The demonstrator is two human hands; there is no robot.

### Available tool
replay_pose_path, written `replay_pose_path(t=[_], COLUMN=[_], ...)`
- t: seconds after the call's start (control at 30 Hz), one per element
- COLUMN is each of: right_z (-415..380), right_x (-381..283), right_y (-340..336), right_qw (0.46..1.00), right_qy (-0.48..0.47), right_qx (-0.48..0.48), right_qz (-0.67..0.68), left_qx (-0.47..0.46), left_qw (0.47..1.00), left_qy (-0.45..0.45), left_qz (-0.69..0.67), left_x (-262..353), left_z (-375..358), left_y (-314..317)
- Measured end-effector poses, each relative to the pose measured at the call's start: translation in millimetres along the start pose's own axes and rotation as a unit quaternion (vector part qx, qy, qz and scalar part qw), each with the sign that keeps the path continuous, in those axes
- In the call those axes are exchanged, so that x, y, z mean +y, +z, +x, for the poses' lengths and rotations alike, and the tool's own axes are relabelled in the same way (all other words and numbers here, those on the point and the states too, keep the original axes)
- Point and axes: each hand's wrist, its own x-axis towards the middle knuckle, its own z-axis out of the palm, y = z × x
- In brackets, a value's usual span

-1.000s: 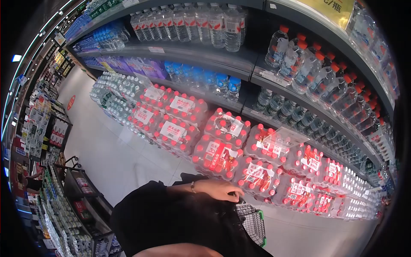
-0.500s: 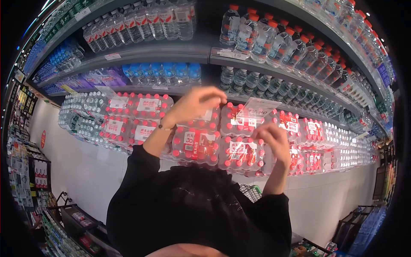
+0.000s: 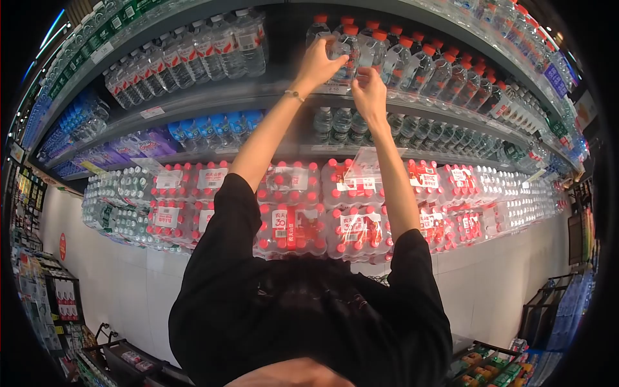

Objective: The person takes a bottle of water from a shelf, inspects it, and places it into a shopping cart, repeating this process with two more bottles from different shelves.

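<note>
Red-capped clear water bottles [image 3: 401, 59] stand in rows on the upper shelf. My left hand [image 3: 317, 64] reaches up to the left end of these rows, thumb and fingers apart in a C shape, right at the front water bottle [image 3: 349, 48]. A bracelet circles that wrist. Slightly lower and to the right, my right hand [image 3: 370, 97] is raised at the shelf edge, its fingers bent and the thumb apart from them. It overlaps the lower part of the red-capped bottles in this view. Neither hand shows a bottle clear of the shelf.
Bottles with red-and-white labels [image 3: 187, 58] stand left on the same shelf. Below are smaller green-tinted bottles [image 3: 340, 126] and blue-wrapped bottles [image 3: 213, 126]. Shrink-wrapped red-capped packs [image 3: 291, 229] are stacked low before me. A clear price sign [image 3: 361, 166] stands on them.
Both hands have moved up from above the shrink-wrapped packs to the red-capped bottles on the upper shelf, coming closer together. The view has shifted slightly.
</note>
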Motion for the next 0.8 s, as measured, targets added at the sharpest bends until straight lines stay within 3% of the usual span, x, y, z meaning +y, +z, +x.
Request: replay_pose_path(t=[0.2, 0.43, 0.6, 0.7, 0.8], right_z=[-6.1, -9.1, -13.6, -16.1, -21.9], right_x=[2.3, -2.9, -9.4, -26.3, -56.2], right_y=[21.8, 32.9, 42.8, 43.3, 31.0], right_qw=[1.0, 0.996, 0.997, 0.994, 0.991], right_qy=[-0.019, 0.002, -0.006, -0.04, -0.066], right_qx=[0.013, 0.047, 0.068, 0.104, 0.1], right_qz=[-0.015, -0.072, -0.026, 0.016, 0.057], left_qx=[-0.039, -0.004, 0.063, 0.098, 0.126], left_qw=[0.994, 0.996, 0.998, 0.993, 0.988], left_qy=[-0.075, -0.068, -0.022, 0.063, 0.08], left_qz=[0.064, 0.059, 0.009, 0.006, -0.036], left_x=[-1.3, 0.8, 18.7, 32.5, 71.7], left_z=[4.6, -2.7, -26.8, -34.8, -43.9], left_y=[15.7, 11.2, 1.2, -13.7, -45.1])
